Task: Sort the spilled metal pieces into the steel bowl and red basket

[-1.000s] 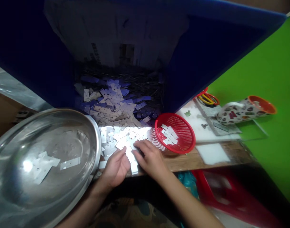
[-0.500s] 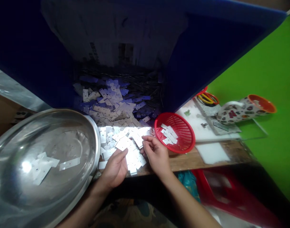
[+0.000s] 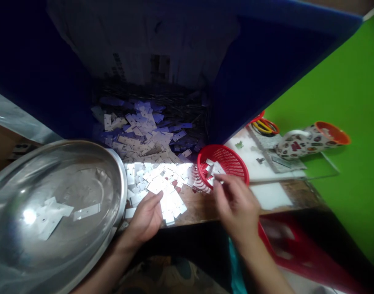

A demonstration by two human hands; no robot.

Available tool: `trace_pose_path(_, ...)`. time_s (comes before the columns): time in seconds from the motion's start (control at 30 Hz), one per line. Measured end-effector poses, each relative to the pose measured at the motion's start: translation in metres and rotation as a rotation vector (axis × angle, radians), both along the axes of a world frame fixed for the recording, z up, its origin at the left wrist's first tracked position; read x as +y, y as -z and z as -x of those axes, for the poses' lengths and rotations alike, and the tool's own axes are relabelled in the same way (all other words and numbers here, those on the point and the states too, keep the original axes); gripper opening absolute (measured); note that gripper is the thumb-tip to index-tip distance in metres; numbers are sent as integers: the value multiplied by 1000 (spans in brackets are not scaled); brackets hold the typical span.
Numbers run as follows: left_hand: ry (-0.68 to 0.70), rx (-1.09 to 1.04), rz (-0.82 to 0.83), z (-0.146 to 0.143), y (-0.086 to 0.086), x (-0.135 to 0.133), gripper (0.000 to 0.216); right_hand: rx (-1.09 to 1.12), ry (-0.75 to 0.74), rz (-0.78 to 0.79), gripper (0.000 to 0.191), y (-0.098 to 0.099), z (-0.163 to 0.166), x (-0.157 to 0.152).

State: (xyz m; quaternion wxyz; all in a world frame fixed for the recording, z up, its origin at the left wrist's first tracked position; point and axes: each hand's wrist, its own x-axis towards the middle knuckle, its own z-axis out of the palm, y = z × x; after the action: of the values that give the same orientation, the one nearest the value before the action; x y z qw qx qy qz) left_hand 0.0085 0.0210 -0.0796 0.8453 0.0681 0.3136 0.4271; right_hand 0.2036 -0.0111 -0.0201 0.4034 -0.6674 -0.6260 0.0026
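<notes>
Green wall [image 3: 355,94] fills the right side, next to a big dark blue box [image 3: 275,61] with its open side facing the person. Lots of small flat metal plates [image 3: 144,143] with holes lie in a heap in the box and spill onto the wooden surface [image 3: 202,208], where a strong light makes them very white.

The left hand [image 3: 148,216] is at the near edge of the heap, half curled, thumb up beside the white plates. The glare is too strong to tell if its grip has any.

The right hand [image 3: 237,204] is at the near rim of a red basket [image 3: 232,161]. Its grip is nearly closed, thumb and finger close together, but I cannot tell if a plate is between them. Some plates lie in the basket.

On the left, a shiny metal bowl [image 3: 82,175] has a few plates in it, with 1 apart from the others. A mug [image 3: 300,145] with little pictures and an orange rim is farther right.
</notes>
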Motion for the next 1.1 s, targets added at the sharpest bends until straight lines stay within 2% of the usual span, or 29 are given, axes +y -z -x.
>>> trace_pose_path(0.1,-4,-5,3,0,-1,0,64,140,-148,291,12,15,17,-14)
trace_pose_path(0.17,-10,-1,2,-1,-2,0,65,340,-198,500,15,29,28,-19)
trace_pose_path(0.23,-9,-2,-2,-1,-3,0,65,584,-201,630,21,41,34,-21)
trace_pose_path(0.3,-2,0,-5,-1,-4,0,65,787,-171,680,26,47,36,-19)
trace_pose_path(0.37,2,5,-3,-1,-4,0,64,884,-139,677,29,48,34,-17)
trace_pose_path(0.53,1,-1,2,0,-2,0,62,933,-117,617,32,43,30,-15)
trace_pose_path(0.7,-1,3,4,0,-3,0,59,1029,-149,736,32,45,36,-16)
trace_pose_path(0.77,9,-4,1,0,-3,0,59,973,-127,674,29,45,38,-17)
trace_pose_path(0.8,15,-10,-4,0,-3,0,58,886,-109,591,26,44,38,-19)
trace_pose_path(0.9,35,-29,-16,0,-2,1,58,405,-163,237,9,45,31,-26)
trace_pose_path(0.93,33,-29,-15,0,-1,1,58,222,-228,123,11,45,27,-29)
trace_pose_path(1.0,19,-18,-7,1,0,1,58,-57,-388,-20,27,47,20,-34)
trace_pose_path(1.1,19,-1,0,1,-1,1,57,-210,-519,-48,37,46,14,-38)
